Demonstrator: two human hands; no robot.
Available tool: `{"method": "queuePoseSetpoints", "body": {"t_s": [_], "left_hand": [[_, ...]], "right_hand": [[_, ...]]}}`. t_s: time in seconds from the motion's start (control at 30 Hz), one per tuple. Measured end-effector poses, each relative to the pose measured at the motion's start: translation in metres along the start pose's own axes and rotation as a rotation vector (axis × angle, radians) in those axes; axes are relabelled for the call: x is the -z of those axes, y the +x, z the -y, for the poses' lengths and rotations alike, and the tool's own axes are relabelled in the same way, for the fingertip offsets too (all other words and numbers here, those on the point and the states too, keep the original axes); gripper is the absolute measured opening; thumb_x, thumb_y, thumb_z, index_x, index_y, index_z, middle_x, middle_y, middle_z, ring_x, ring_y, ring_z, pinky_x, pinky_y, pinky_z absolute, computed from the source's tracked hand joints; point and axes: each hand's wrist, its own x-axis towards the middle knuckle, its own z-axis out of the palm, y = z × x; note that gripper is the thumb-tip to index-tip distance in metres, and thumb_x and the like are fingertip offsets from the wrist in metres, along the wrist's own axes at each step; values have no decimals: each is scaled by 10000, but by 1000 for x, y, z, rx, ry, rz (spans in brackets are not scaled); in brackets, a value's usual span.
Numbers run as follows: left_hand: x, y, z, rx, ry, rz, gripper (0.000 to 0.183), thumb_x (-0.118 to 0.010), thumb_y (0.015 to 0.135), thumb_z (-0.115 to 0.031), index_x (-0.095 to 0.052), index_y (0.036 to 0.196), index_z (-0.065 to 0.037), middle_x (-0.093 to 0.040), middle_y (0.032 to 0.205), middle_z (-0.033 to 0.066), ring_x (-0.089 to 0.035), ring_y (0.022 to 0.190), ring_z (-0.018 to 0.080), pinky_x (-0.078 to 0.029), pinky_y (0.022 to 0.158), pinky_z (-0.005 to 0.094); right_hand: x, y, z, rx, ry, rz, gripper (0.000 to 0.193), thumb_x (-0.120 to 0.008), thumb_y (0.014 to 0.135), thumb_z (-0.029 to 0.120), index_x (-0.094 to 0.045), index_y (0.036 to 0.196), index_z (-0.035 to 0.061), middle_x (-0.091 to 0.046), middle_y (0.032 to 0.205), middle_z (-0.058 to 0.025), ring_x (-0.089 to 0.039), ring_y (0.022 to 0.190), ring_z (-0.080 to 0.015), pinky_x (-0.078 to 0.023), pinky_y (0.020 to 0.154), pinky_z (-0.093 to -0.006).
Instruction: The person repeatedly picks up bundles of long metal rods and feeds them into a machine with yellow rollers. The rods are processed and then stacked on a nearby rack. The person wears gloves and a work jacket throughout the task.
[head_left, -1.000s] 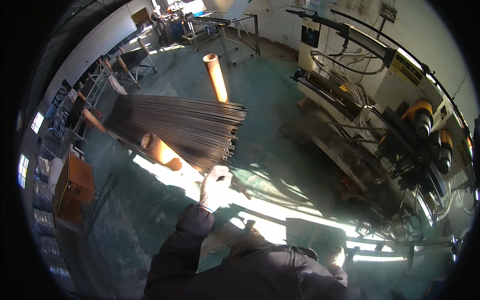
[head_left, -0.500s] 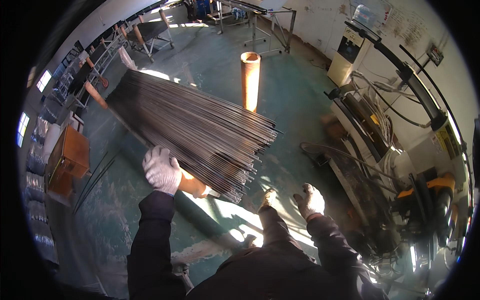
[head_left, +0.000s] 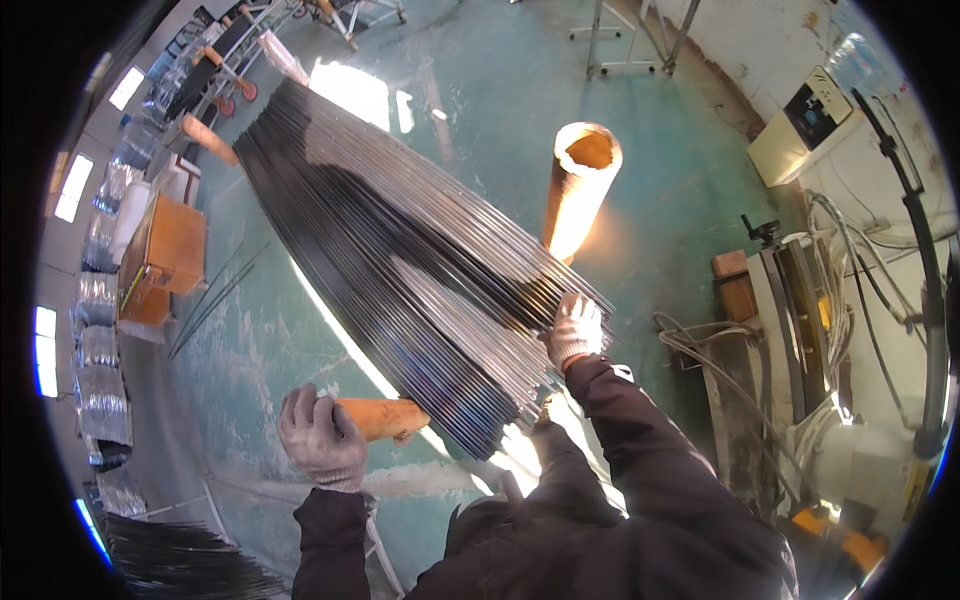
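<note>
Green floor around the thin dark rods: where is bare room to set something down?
Bare green floor lies left of the upright orange-brown tube, beyond the long thin dark rods. Crowded: the rods' near ends, where the gloved right hand is, and far right, with beige cables.

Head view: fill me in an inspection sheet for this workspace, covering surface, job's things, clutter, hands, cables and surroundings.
Surface: green floor, scuffed, with sunlit patches.
Job's things: dark rods side by side, ends uneven; orange tubes along both sides.
Clutter: loose rods on the floor.
Hands: both gloved; left hand at the nearest tube, grip unclear; right hand at the rod ends.
Cables: cables bunched at right.
Surroundings: brown box, water dispenser.
</note>
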Motion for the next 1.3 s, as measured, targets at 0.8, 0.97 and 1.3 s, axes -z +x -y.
{"method": "queuePoseSetpoints", "body": {"t_s": [0.8,0.97,1.3], "left_hand": [[-10,6,7,87,52,31,199,-722,849,19,-683,1037,-31,-733,1196,187,-720,1112,457,-597,997,607],[-9,4,4,104,87,28,191,-725,860,6,-690,1044,-34,-734,1207,180,-720,1129,461,-597,1022,615],[-11,3,4,73,71,7,167,-713,857,-7,-669,1016,-35,-725,1182,195,-718,1121,481,-594,958,616]], "right_hand": [[18,57,-11,32,208,441,339,-861,929,382,-820,1086,84,-825,1082,-213,-797,1059,-422,-629,947,-524],[30,67,-20,48,160,442,338,-852,953,439,-845,1072,122,-825,1084,-193,-790,1065,-418,-623,938,-522],[54,85,-42,-36,386,552,487,-887,946,514,-838,1107,57,-829,1081,-193,-793,1031,-355,-611,947,-464]]}}
